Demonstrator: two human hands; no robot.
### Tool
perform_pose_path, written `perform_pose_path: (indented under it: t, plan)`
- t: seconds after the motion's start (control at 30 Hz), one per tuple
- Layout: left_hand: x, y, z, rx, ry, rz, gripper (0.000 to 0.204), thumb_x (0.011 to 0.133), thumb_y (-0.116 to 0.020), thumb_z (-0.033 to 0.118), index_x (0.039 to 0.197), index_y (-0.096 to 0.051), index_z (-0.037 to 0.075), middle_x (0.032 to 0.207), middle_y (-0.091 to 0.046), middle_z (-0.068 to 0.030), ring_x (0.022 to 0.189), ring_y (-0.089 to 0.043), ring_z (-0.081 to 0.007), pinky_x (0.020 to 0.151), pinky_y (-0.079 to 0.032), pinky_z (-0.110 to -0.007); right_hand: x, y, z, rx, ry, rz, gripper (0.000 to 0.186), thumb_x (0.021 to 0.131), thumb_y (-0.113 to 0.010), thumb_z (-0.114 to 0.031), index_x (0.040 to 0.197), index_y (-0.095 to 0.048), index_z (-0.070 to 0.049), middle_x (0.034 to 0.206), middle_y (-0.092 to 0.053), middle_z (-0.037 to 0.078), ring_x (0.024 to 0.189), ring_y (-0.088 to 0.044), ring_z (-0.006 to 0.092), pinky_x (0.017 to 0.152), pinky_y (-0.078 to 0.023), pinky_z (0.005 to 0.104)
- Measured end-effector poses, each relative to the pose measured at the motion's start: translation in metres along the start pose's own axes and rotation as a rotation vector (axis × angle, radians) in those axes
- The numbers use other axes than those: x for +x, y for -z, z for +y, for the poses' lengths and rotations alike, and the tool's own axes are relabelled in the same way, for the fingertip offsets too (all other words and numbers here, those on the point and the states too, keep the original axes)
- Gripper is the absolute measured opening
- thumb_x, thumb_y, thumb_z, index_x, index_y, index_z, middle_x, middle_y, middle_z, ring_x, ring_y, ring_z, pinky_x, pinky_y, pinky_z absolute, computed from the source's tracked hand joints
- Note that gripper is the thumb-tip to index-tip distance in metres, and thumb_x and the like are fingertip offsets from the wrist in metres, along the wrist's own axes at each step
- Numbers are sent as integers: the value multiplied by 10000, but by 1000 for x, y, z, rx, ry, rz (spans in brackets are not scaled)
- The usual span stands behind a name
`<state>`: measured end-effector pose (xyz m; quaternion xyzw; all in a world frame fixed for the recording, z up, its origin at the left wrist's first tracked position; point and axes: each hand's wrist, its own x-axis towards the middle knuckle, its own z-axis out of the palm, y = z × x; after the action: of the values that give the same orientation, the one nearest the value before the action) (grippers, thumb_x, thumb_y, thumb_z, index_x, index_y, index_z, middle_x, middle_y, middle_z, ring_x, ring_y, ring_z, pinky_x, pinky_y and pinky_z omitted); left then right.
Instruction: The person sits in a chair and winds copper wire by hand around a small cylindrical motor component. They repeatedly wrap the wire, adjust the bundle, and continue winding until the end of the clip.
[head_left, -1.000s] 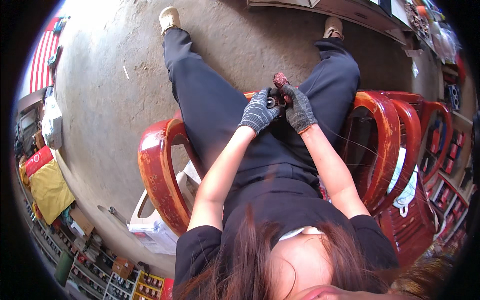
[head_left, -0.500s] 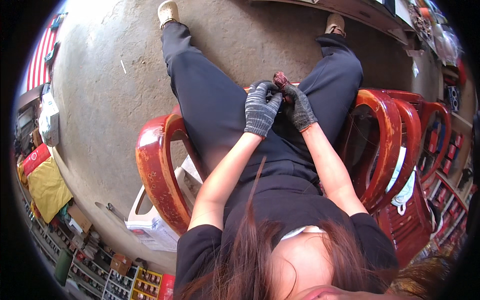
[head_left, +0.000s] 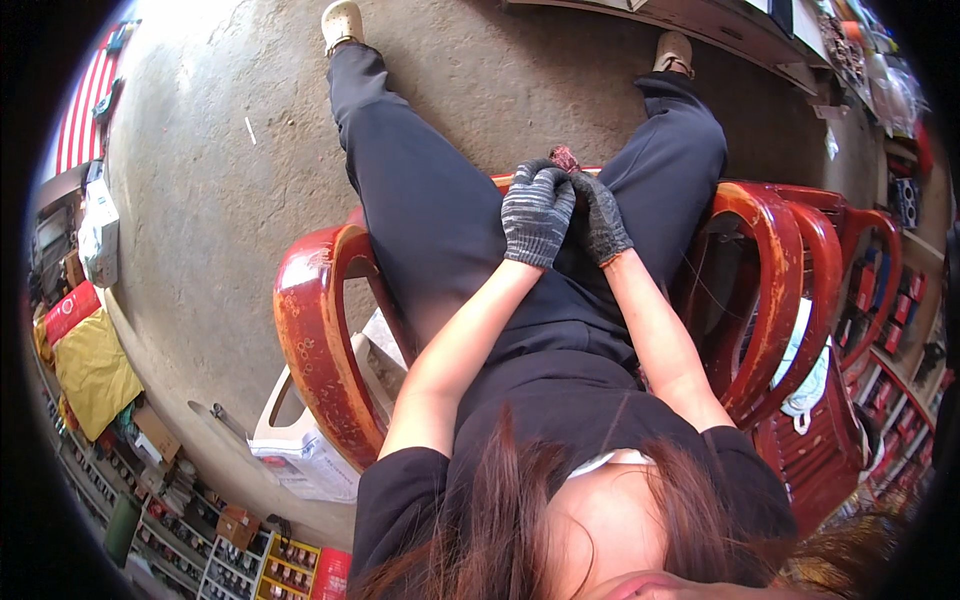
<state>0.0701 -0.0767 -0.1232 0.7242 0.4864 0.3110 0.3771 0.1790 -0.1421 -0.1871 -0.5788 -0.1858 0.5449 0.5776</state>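
Observation:
Both of my hands wear dark grey knitted gloves and meet over the front of the chair seat, between my spread knees. My right hand is closed around a rough, dark reddish bundle, whose tip sticks out beyond the fingers. Its exact kind I cannot make out. My left hand lies back upward against the right, fingers curled in at the bundle's near end. What its fingertips pinch, if anything, is hidden under the glove.
Scratched red wooden armrests flank me, with more red chairs on the right. A pale plastic stool-like item stands at left. Shelves of small boxes line the right side, and a yellow sack lies far left.
My left hand has shifted slightly right and turned over more, its fingers closing in on the right hand. Less of the reddish bundle shows now.

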Motion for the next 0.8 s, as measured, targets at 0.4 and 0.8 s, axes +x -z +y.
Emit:
perform_pose_path:
  t: [0.4,0.8]
  plan:
    - [0,6,-14,-97,53,84,93,717,-698,24,793,-654,-5,833,-626,-139,750,-621,-277,691,-519,-353,-2,-6,-14,583,-364,44,214,905,-556,-147,1068,-636,-33,970,-661,73,857,-611,161,768,-502,294]
    - [14,15,-25,71,43,222,400,760,-667,55,1147,-577,8,1174,-528,-216,1035,-571,-345,908,-477,-381,-3,-11,-22,684,-393,79,265,874,-606,-200,1074,-635,-30,957,-668,116,855,-631,250,793,-518,374]
